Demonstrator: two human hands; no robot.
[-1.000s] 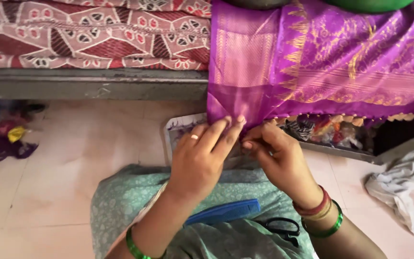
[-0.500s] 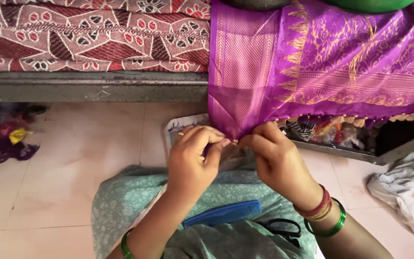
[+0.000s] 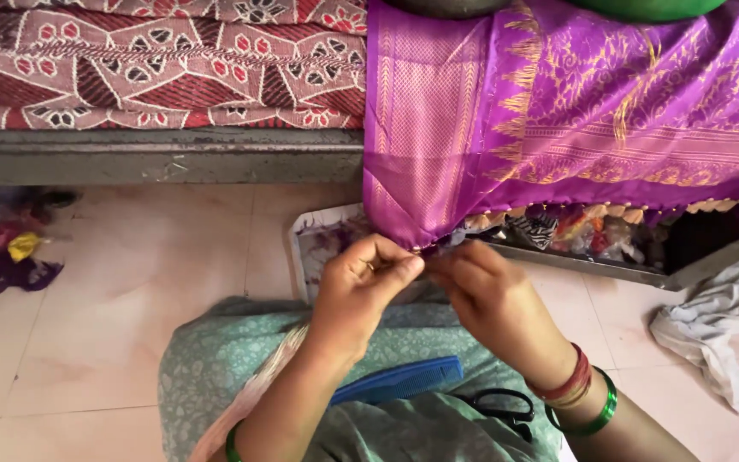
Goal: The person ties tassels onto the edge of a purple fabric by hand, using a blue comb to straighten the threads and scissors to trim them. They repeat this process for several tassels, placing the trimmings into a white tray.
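Fingers of left hand [image 3: 361, 287] and right hand [image 3: 489, 299] still pinch purple cloth [image 3: 558, 120] hem, left now curled tighter.

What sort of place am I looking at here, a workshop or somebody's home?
Most likely a home, with handwork done on the tiled floor. A patterned red bedspread lies over a low ledge, a purple and gold cloth hangs from it, and a blue comb and black scissors rest on the person's lap.

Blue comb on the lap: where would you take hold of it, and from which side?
Take the blue comb by its free right end, coming from above. It lies flat and nearly level on the green cloth; the left forearm covers its other end.
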